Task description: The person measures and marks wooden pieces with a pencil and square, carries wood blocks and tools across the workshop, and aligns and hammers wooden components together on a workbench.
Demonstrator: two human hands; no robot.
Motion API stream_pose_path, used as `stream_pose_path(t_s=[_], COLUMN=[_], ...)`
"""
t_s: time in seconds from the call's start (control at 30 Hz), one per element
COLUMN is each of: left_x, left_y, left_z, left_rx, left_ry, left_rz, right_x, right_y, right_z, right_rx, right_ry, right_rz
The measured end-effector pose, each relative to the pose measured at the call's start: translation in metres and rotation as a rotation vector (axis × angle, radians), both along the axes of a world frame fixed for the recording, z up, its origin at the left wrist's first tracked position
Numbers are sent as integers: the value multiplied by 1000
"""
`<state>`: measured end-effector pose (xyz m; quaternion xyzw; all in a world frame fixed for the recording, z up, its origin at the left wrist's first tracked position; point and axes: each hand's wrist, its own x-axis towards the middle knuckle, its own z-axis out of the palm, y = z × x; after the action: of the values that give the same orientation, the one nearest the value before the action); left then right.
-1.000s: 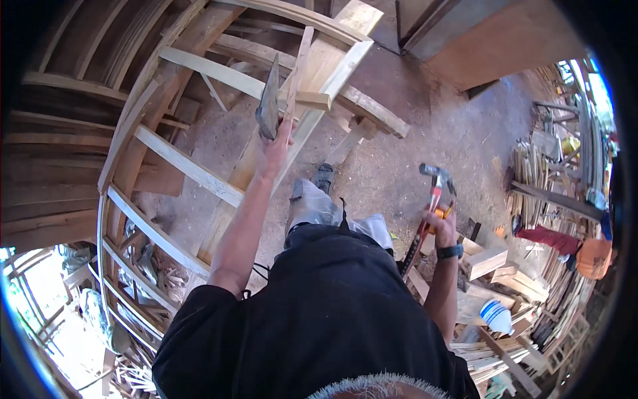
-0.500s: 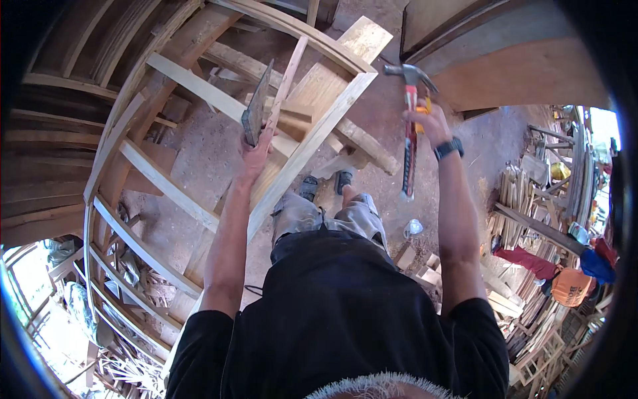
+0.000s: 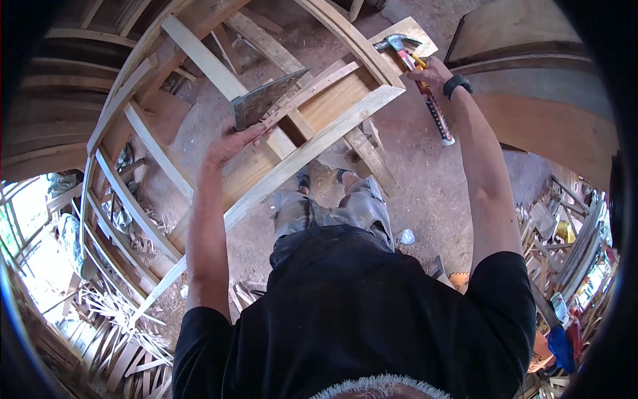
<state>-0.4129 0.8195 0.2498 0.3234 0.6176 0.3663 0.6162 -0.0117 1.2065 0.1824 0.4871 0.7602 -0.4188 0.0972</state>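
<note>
Indoors, a hammer [image 3: 436,117] held beside a slatted wooden frame [image 3: 345,128]

Underfoot, the bare floor [image 3: 432,199] is brownish and dusty, with a small crumpled white object [image 3: 406,236] lying right of the person's legs. The frame slants across the view, its pale front rail running from near the left forearm up to a corner close to the hammer. Brown panels [image 3: 551,120] stand at the upper right. Thin wood scraps [image 3: 123,306] heap up at the lower left, where strong daylight comes in; more timber crowds the right edge, near a blue cloth-like item [image 3: 565,349].

Both arms reach forward from black sleeves. The left arm runs nearly straight ahead along the frame, and its hand [image 3: 232,143] is closed at the near ends of a flat dark plate [image 3: 269,98] and a thin wooden strip [image 3: 319,90]; how the grip is shared between them, I cannot tell. The right arm stretches further out, elbow slightly bent, a dark watch [image 3: 457,85] on the wrist. The right hand [image 3: 435,74] wraps the hammer handle high up, below the head, along with something small and yellow [image 3: 420,62]. The handle's butt hangs toward the floor, just beyond the frame's corner.
</note>
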Motion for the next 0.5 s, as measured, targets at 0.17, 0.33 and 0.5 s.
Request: stream_pose_path(t_s=[0.17, 0.33, 0.5], left_x=[-1, 0, -1], left_y=[0, 12, 15], left_z=[17, 25, 37], left_rx=[109, 41, -69], left_ry=[446, 417, 485], left_rz=[-175, -190, -196], right_x=[-49, -31, 4], right_y=[-32, -34, -25], right_z=[50, 43, 32], right_rx=[385, 325, 318], right_ry=[-140, -104, 145], right_rz=[336, 151, -96])
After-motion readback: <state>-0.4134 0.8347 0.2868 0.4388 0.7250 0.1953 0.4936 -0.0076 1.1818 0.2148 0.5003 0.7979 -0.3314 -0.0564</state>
